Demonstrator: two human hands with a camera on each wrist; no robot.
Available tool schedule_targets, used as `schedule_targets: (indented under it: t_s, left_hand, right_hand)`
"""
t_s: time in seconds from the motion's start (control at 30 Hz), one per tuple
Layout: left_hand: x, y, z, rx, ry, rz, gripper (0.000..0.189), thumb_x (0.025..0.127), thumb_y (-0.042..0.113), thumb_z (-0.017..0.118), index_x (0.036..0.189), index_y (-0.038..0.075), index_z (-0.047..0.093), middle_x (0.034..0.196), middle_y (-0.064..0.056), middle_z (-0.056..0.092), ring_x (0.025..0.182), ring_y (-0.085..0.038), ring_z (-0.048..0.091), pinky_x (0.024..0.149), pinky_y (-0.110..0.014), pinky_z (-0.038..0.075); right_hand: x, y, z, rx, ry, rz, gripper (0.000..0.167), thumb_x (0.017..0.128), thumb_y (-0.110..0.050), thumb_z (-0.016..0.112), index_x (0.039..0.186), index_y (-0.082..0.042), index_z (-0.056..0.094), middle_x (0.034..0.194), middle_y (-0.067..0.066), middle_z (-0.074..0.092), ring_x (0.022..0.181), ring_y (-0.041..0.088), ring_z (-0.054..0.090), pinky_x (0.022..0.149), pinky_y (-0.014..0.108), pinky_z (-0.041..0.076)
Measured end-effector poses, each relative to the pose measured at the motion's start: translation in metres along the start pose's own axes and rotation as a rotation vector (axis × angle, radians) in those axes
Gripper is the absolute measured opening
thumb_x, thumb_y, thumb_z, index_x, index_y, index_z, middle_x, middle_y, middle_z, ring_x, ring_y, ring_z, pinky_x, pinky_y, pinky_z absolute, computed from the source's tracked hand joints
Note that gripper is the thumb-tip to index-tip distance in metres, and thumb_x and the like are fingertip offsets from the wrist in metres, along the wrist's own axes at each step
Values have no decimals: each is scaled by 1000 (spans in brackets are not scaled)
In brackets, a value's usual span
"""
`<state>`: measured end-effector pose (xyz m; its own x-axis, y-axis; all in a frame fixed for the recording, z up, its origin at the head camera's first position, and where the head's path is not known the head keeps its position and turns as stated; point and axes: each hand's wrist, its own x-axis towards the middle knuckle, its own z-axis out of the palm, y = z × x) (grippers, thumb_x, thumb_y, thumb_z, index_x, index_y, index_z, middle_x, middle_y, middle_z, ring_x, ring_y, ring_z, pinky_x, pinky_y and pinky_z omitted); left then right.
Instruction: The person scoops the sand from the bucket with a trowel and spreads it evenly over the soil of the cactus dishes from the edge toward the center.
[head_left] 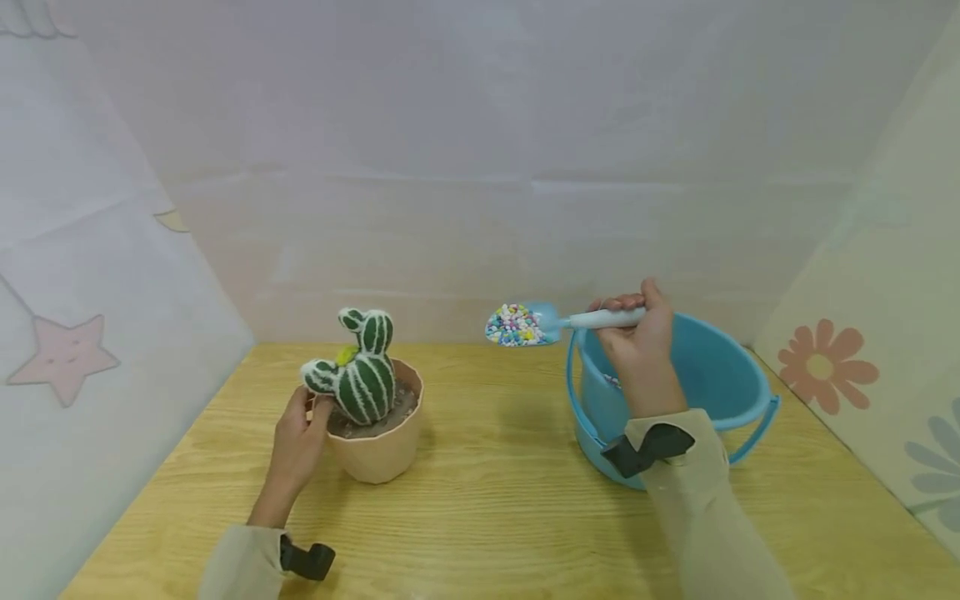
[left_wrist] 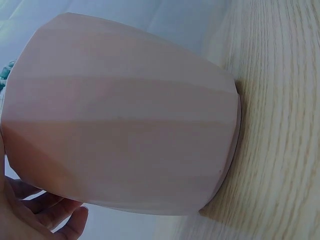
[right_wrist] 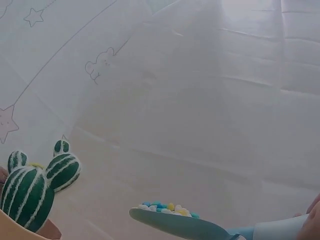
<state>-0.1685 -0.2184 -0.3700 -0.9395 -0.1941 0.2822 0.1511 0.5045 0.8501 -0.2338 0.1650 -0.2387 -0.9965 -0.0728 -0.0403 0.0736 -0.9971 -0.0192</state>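
My right hand [head_left: 637, 346] grips the white handle of a small blue trowel [head_left: 551, 320]. Its blade is held level in the air left of the bucket and carries a heap of multicoloured pellets [head_left: 515, 325]. On the left, my left hand [head_left: 297, 437] holds the rim of a peach-coloured flowerpot [head_left: 377, 457], with its fingers against the outside in the left wrist view. A green knitted-looking cactus [head_left: 365, 387] with white stripes and a yellow tuft stands tilted in the pot, in greyish-brown fill. The trowel is apart from the pot.
Below and behind my right hand stands a blue bucket [head_left: 720, 375], its handle hanging down; a few pellets show inside. A wood-grain table [head_left: 487, 517] carries everything. Pale sheets printed with a star and flowers [head_left: 827, 367] enclose the back and sides.
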Motion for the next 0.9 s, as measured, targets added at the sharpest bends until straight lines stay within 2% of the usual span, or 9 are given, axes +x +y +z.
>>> schedule_targets:
  t_s: [0.5,0.9]
  left_hand:
    - [-2,4,2,25,5,-7,50,103,32,33,140,-1,35,137,-25,43,126,-39,42,99,-57,39]
    - [-4,5,0,28,18,-11,49,103,33,34,140,0,37,136,-24,44,125,-38,43,99,-56,39]
  right_hand:
    - [6,20,-4,-23,8,44,51,100,-32,48,57,-5,40,53,6,39,50,21,36,79,31,28]
    - [9,40,-4,-35,85,48,50,99,-30,50,58,-6,38,54,4,37,51,19,34,79,31,30]
